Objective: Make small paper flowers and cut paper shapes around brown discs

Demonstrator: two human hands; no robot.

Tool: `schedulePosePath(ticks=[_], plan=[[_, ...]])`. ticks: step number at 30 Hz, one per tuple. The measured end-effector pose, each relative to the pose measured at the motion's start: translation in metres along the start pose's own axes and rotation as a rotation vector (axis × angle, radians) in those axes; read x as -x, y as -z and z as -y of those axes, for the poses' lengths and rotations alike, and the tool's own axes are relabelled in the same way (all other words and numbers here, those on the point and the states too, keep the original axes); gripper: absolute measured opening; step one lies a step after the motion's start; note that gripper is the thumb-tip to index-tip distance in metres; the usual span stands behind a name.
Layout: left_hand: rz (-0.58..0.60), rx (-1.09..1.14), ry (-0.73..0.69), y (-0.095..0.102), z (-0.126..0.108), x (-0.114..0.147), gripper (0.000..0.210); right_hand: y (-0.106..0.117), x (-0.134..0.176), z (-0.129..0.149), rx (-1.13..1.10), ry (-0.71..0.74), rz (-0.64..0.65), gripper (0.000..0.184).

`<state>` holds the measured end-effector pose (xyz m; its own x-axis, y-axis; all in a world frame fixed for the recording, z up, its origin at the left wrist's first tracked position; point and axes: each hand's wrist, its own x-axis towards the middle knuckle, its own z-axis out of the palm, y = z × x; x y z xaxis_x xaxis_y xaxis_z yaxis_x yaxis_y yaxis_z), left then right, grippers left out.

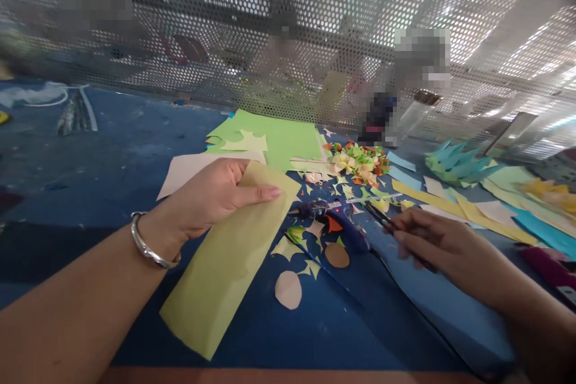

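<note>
My left hand (pixel 225 195) pinches the upper end of a yellow-green paper strip (pixel 225 258), thumb on top. The strip slants down toward the table's front edge. On the right, my right hand (pixel 432 243) is closed round dark, slim scissors (pixel 380 216), their tips pointing left and away; the handles are mostly hidden by the fingers. Between the hands lies a blue glue gun (pixel 348 225) with an orange trigger and a small red light. Close by are a brown paper disc (pixel 337 255), a pale paper oval (pixel 288 290) and a blue stem with a green tip (pixel 321 264).
Behind my hands are green paper sheets (pixel 283 135) and a cluster of paper flowers (pixel 360 162). Paper strips (pixel 463 204) and a turquoise paper piece (pixel 459 165) lie to the right. The glue gun's black cable (pixel 414 303) runs toward me. A perforated metal screen (pixel 252 42) borders the back.
</note>
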<state>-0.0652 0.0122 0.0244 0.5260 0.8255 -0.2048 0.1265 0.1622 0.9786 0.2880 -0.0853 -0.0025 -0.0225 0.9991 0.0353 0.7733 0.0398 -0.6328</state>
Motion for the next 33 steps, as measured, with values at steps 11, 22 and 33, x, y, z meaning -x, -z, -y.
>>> schedulePosePath(ticks=[11, 22, 33], plan=[[0.013, 0.082, 0.036, -0.007, 0.004, -0.003, 0.031, -0.022, -0.022, 0.056, -0.607, -0.005, 0.122, 0.033], [0.039, 0.133, 0.105, -0.01, 0.01, -0.006, 0.04, -0.052, -0.04, 0.061, -0.675, 0.066, 0.138, 0.035], [0.082, 0.162, 0.148, -0.02, 0.014, -0.008, 0.037, -0.055, -0.033, 0.056, -0.423, 0.201, 0.24, 0.031]])
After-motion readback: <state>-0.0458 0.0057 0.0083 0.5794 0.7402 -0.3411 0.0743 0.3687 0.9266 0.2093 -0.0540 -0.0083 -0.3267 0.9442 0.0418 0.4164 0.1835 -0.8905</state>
